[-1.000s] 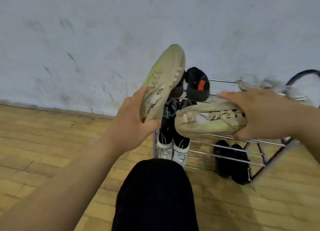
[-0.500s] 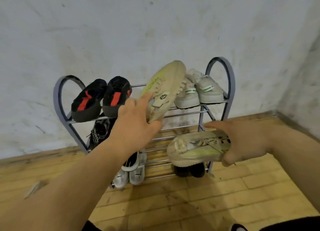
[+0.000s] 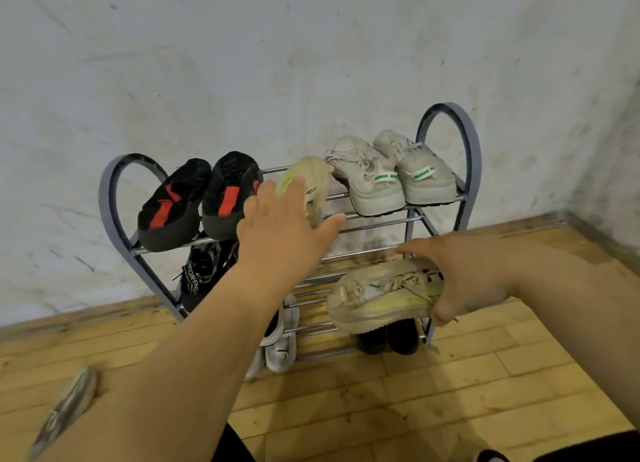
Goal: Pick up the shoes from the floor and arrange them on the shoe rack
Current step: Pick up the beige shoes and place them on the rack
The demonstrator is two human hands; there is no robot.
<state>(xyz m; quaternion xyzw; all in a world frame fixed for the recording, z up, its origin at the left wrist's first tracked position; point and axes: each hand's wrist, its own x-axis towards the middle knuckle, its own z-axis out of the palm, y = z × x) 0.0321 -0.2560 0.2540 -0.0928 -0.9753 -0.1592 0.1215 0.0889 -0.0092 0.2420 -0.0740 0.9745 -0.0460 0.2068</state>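
A metal shoe rack (image 3: 468, 143) with heart-shaped grey ends stands against the wall. One beige shoe with yellow-green accents (image 3: 313, 179) leans toe-up on the top tier, between a black pair and a white pair. My left hand (image 3: 284, 233) lies flat over its heel end, fingers spread and thumb out to the right, not gripping. The matching beige shoe (image 3: 377, 299) hangs sideways in front of the rack's lower right part, toe to the left. My right hand (image 3: 464, 274) is shut on its heel.
Black shoes with red soles (image 3: 194, 202) fill the top left, white sneakers with green tags (image 3: 391, 176) the top right. Black shoes (image 3: 202, 271) sit mid-left, white ones (image 3: 280, 344) and black ones (image 3: 388, 337) at the bottom. A blurred object (image 3: 65, 409) lies on the wooden floor at left.
My left hand has carried its beige shoe onto the top tier and opened off it. My right hand has stayed low with its shoe. The view swung from looking down to facing the rack.
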